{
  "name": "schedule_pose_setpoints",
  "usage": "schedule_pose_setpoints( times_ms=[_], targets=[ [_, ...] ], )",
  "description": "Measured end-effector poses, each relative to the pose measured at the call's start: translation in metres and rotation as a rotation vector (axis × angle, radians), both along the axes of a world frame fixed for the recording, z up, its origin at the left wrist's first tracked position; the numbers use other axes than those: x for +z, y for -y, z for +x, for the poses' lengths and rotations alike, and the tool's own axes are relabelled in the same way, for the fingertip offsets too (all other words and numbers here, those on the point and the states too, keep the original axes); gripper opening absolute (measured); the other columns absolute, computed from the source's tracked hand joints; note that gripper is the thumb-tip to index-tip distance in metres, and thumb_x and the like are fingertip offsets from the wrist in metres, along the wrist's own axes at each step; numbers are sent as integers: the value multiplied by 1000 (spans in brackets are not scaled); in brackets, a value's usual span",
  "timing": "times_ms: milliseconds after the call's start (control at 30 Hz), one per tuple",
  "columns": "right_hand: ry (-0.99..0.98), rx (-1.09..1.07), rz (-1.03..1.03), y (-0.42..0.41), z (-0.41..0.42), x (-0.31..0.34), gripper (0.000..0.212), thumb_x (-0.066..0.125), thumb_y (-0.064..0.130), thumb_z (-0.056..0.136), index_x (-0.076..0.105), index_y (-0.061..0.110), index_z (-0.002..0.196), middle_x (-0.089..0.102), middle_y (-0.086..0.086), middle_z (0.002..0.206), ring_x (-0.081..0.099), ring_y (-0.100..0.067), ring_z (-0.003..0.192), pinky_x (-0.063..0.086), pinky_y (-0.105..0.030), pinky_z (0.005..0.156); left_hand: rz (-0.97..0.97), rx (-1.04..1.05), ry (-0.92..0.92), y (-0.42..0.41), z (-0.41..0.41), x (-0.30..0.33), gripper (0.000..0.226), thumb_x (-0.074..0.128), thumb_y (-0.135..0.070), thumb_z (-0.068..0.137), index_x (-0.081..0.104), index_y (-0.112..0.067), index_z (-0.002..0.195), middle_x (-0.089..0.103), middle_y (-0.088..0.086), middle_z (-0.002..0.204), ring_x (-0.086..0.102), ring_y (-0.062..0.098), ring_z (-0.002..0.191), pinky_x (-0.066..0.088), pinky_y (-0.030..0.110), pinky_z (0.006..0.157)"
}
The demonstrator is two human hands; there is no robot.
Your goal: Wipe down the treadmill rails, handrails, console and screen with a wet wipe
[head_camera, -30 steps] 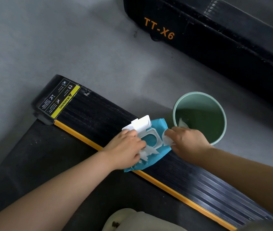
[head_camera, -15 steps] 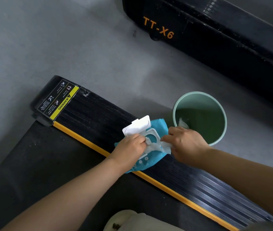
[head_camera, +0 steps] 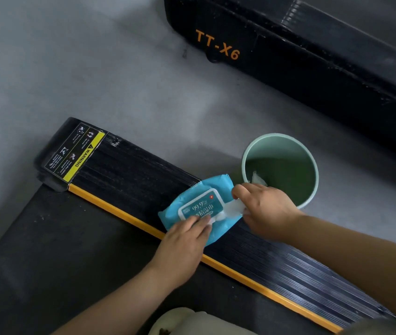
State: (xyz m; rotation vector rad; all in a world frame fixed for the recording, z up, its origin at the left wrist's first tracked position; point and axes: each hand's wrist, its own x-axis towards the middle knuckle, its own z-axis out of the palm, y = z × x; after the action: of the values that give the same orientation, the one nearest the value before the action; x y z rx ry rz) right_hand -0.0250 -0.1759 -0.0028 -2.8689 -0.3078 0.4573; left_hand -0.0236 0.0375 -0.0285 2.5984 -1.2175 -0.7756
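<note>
A blue pack of wet wipes (head_camera: 198, 205) lies on the black ribbed side rail (head_camera: 129, 175) of the treadmill, its white lid down. My left hand (head_camera: 185, 240) presses flat on the near end of the pack. My right hand (head_camera: 263, 210) pinches a white wet wipe (head_camera: 233, 209) that sticks out from under the lid at the pack's right side. The rail has an orange strip (head_camera: 119, 213) along its inner edge and a yellow warning label (head_camera: 76, 154) at its far end. The black running belt (head_camera: 47, 250) fills the lower left.
A pale green bin (head_camera: 313, 189) stands on the grey floor just right of the rail, with a crumpled white wipe inside. A second black treadmill marked TT-X6 (head_camera: 218, 47) runs across the top right. My light trouser knee (head_camera: 192, 322) shows at the bottom edge.
The pack's lid, open a second ago, is now down. My left hand shifted from the lid to the pack's near end. My right hand has drawn the wipe further out.
</note>
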Motion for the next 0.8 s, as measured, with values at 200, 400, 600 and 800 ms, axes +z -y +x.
schedule_pose_setpoints(
  times_ms=[200, 400, 600, 800],
  targets=[
    [-125, -183, 100, -10, 3, 49, 33, 54, 12, 85, 45, 13, 116, 53, -4, 107, 55, -27, 86, 44, -34, 65, -98, 171, -71, 16, 20, 45, 55, 51, -32, 94, 29, -27, 145, 26, -9, 151, 18, 9, 139, 18, 27, 114],
    [79, -587, 490, -34, 3, 199, 28, 64, 1, 75, 47, 16, 91, 49, 5, 87, 49, -15, 73, 43, -24, 63, -312, 253, -138, 33, 45, 209, 73, 72, -30, 80, 34, -24, 142, 27, -8, 150, 21, 12, 138, 16, 21, 111],
    [228, -875, 680, -56, -35, 413, 27, 68, 7, 77, 48, 19, 92, 46, 15, 84, 45, 10, 78, 37, -7, 64, -561, 254, -197, 45, 32, 414, 65, 70, -10, 81, 43, -24, 137, 53, -13, 110, 48, 3, 101, 31, 10, 85],
    [342, -944, 602, -54, -120, 630, 13, 60, 18, 74, 55, 16, 86, 46, 17, 89, 46, 10, 82, 35, -4, 69, -709, -79, -80, 67, 3, 624, 41, 68, 2, 72, 62, -17, 108, 66, -2, 97, 61, 18, 87, 44, 25, 74]
  ],
)
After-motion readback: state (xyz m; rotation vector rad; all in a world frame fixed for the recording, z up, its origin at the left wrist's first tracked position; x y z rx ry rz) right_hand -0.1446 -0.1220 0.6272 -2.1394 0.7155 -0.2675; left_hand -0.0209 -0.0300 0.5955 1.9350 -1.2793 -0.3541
